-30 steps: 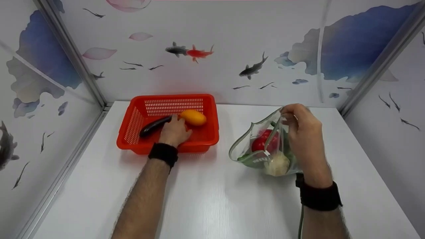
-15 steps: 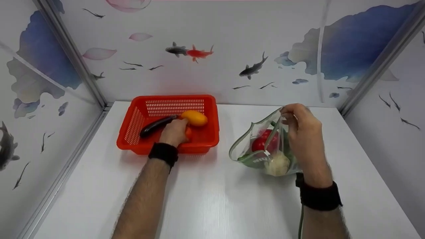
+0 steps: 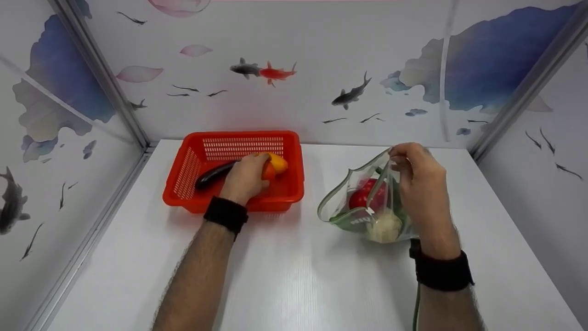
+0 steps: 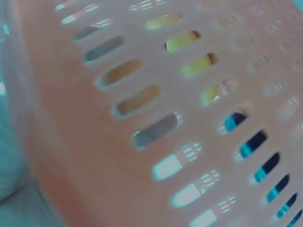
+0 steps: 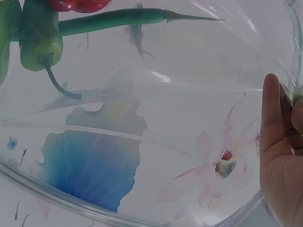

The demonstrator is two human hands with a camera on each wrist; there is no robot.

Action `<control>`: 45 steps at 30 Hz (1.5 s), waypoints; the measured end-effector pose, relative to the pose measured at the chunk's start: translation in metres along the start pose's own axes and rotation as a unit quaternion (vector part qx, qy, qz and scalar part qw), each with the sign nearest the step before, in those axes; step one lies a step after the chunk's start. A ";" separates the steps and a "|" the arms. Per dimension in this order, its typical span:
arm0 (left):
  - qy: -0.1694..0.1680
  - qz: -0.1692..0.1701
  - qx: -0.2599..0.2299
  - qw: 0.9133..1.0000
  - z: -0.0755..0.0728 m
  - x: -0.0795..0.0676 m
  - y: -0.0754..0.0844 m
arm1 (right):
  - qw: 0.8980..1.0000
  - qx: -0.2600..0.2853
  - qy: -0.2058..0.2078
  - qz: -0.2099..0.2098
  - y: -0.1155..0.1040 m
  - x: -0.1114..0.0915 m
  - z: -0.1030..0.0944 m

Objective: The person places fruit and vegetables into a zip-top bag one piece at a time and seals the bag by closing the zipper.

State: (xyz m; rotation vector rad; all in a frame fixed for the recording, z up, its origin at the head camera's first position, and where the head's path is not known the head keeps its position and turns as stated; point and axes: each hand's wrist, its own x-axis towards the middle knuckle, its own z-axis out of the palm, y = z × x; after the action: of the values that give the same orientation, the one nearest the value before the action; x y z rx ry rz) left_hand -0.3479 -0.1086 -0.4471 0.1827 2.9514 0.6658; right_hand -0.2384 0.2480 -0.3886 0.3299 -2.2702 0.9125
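Note:
In the head view my left hand (image 3: 245, 179) reaches into the red plastic basket (image 3: 183, 201) and grips an orange-red vegetable (image 3: 268, 171), mostly hidden by the fingers. An eggplant (image 3: 213, 177) lies left of the hand, and a yellow oval vegetable or fruit (image 3: 279, 162) sits just behind it. My right hand (image 3: 420, 184) pinches the rim of a clear bag with green trim (image 3: 334, 197), holding its mouth up. Inside it are something round and red (image 3: 359, 198), a pale round vegetable (image 3: 386, 227) and, in the right wrist view, green peppers (image 5: 41, 40).
A white table (image 3: 285, 276) carries basket and bag, with printed panels (image 3: 312, 37) on its sides and back. The basket's slotted wall (image 4: 71, 142) fills the left wrist view. A thin dark cord (image 3: 416, 308) runs beside the right forearm.
My left hand closed round the orange-red vegetable, then raised it slightly and moved it right, now covering part of the yellow one. My right hand and the bag stayed in place.

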 end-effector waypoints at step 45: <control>0.143 0.281 -0.033 0.948 -0.032 -0.087 0.097 | 0.994 -0.048 0.071 -0.072 -0.001 -0.001 0.003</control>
State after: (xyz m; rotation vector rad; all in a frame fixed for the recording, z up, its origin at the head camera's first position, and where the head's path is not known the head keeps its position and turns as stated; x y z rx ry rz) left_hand -0.2573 -0.0476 -0.3692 1.0308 3.1457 0.9189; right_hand -0.2386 0.2453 -0.3907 0.3680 -2.1219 0.7277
